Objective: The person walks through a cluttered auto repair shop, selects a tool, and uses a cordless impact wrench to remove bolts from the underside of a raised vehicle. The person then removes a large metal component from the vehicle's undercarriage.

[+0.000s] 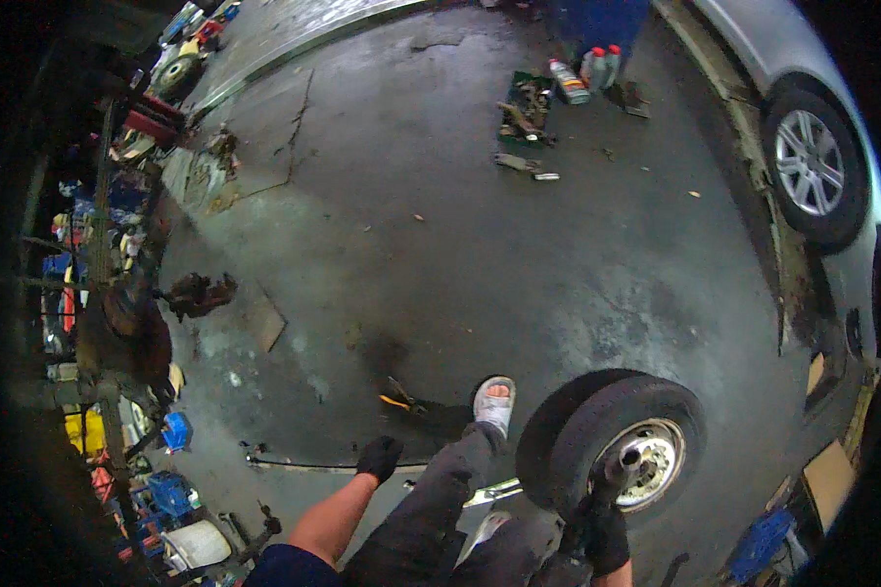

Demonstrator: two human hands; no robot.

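Note:
My right hand (607,544), in a black glove, is closed on a dark power tool (612,481), perhaps an impact wrench. Its round end overlaps the middle of a wheel (579,437) with a black tyre and a pale, rusty steel rim. The wheel stands upright on the floor, and the tool's far tip cannot be made out. My left hand (380,458), also gloved in black, hangs with curled fingers above a long thin bar (303,466). Anything inside that hand is hidden. Yellow-handled pliers (397,399) lie on the floor beyond it.
A silver car (803,39) stands at the right. Farther off are a green tray of tools (529,108) and several bottles (570,82). Cluttered shelves (98,323) line the left, near a rusty metal part (201,293). Cardboard (828,481) leans at the lower right.

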